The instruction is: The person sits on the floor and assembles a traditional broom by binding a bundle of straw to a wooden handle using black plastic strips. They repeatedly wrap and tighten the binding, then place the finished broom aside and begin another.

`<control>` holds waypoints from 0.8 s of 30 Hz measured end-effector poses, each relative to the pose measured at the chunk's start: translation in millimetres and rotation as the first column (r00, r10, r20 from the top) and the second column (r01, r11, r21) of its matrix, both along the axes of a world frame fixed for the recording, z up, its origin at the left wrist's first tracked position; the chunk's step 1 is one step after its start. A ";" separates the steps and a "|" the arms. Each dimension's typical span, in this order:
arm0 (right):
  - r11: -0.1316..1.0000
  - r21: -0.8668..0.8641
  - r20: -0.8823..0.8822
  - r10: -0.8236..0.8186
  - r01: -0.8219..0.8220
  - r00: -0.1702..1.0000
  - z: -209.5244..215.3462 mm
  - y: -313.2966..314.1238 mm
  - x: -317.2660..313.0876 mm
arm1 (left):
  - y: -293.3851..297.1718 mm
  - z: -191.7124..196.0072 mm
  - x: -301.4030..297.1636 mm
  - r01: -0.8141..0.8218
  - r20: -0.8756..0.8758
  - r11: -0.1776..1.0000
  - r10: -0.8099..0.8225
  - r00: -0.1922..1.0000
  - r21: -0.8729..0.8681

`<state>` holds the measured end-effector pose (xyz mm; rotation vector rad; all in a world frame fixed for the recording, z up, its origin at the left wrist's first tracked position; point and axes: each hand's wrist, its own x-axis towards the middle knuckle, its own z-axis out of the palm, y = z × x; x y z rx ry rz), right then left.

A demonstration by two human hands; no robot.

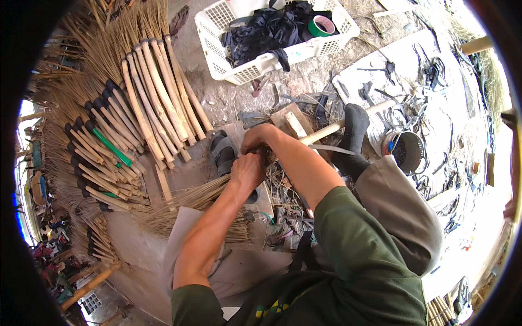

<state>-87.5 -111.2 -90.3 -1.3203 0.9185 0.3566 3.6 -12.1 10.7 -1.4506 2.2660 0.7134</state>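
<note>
A straw broom (190, 196) lies across in front of me, its bristles to the left and its pale wooden handle (330, 129) running out to the right past my foot. My left hand (249, 171) is closed around the broom where bristles and handle meet. Right against it, my right hand (260, 138) has its fingers curled down at the same neck; what they pinch is hidden under the hand. A thin grey strip (326, 148) comes out from behind my right forearm and curves toward my dark-socked foot (355, 124).
Finished-looking brooms (157, 98) are stacked at the left, several with black-bound necks. A white plastic basket (239, 73) holds black strips and a green tape roll (321, 26). A dark sandal (222, 152) lies beyond my hands. Scraps and a round container (406, 152) are at the right.
</note>
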 end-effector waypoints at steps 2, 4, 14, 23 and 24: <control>0.918 -0.395 -0.092 -0.023 -0.015 0.995 42.1 -7.3 17.7 | 3.3 -13.3 8.7 0.024 -0.002 0.999 -0.024 1.000 0.034; 0.742 -0.661 -0.130 -0.261 0.113 0.957 85.6 -8.4 22.4 | -1.5 -33.0 14.7 0.095 -0.005 0.996 -0.095 0.995 0.003; -0.321 0.096 0.547 -0.774 0.942 -0.319 35.8 202.6 -6.7 | -28.0 4.6 -11.4 -0.180 0.114 0.866 0.143 0.983 0.466; 0.265 -0.170 0.656 -0.688 0.949 0.310 -13.4 186.2 -29.5 | -30.0 11.1 -19.6 -0.232 0.119 0.834 0.199 0.973 0.501; 0.207 -0.199 0.594 -0.752 0.958 0.286 -7.6 191.0 -28.1 | -27.1 10.0 -18.5 -0.245 0.128 0.831 0.209 0.970 0.499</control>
